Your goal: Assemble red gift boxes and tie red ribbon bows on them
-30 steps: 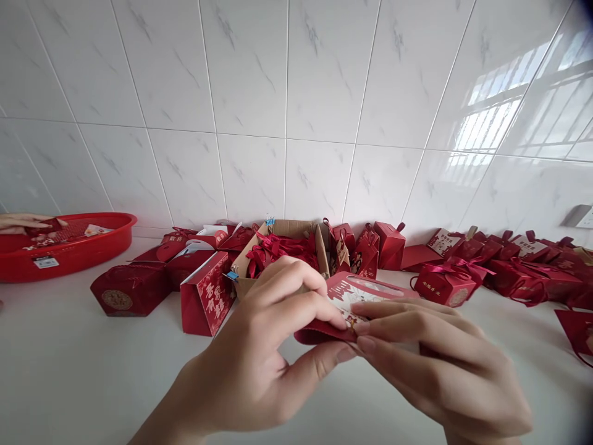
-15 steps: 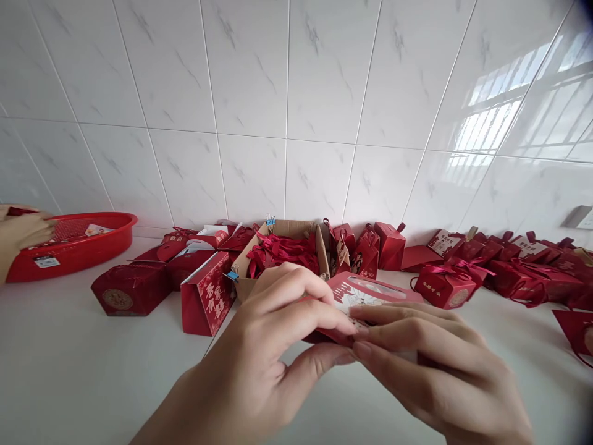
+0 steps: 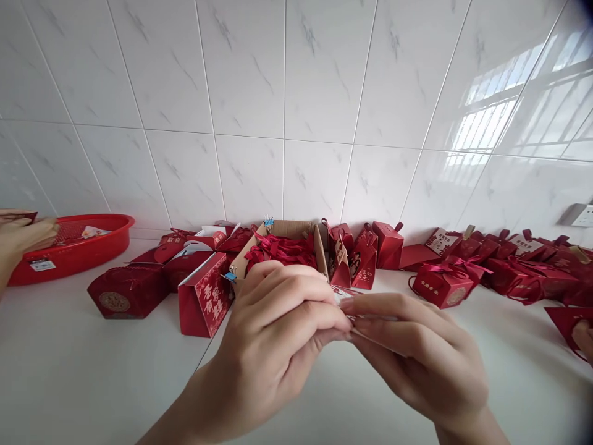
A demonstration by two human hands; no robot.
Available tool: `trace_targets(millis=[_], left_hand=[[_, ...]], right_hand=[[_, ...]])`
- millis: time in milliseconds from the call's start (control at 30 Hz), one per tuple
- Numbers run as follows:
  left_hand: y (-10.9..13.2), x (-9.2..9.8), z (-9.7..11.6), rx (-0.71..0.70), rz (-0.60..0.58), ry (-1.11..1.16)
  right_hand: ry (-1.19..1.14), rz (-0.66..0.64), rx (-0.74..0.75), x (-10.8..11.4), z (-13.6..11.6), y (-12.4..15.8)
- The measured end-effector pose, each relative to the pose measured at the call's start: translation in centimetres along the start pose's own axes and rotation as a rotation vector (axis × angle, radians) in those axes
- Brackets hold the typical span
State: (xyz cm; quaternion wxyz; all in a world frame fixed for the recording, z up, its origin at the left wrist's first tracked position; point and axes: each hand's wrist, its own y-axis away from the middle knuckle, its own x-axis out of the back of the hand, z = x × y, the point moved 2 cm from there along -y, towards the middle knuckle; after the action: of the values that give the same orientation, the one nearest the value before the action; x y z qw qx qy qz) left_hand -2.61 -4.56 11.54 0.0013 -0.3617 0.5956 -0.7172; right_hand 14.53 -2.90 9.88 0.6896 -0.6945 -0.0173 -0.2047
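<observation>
Marbled white tiles rise from the back edge of the white worktop. From the head view, the left hand and right hand meet above the worktop, fingers of both pinching a printed red-and-white card, mostly hidden behind them. Along the back edge, beyond the hands, a cardboard carton holds red ribbons, with red gift boxes on either side. Farther left, another person's hands are at a red basket.
</observation>
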Motion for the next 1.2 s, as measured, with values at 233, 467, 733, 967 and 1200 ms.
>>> trace_targets(millis=[233,467,733,967,1200], left_hand=[[0.1,0.0,-0.1,0.020,-0.004,-0.003],[0.0,-0.8,-0.6,0.092,-0.019,0.070],[0.4,-0.4,-3.5,0.310,-0.174,0.086],[0.3,0.2,-4.5,0.329,-0.211,0.098],[0.0,-0.4,-4.0,0.265,-0.078,0.135]], right_hand=[[-0.036,-0.032,-0.066,-0.1,0.2,0.4],[-0.125,-0.007,-0.180,-0.5,0.6,0.1],[-0.158,0.020,-0.375,-1.0,2.5,1.2],[-0.262,0.033,-0.677,-1.6,3.6,1.6],[-0.393,0.021,-0.854,-2.4,4.1,1.9]])
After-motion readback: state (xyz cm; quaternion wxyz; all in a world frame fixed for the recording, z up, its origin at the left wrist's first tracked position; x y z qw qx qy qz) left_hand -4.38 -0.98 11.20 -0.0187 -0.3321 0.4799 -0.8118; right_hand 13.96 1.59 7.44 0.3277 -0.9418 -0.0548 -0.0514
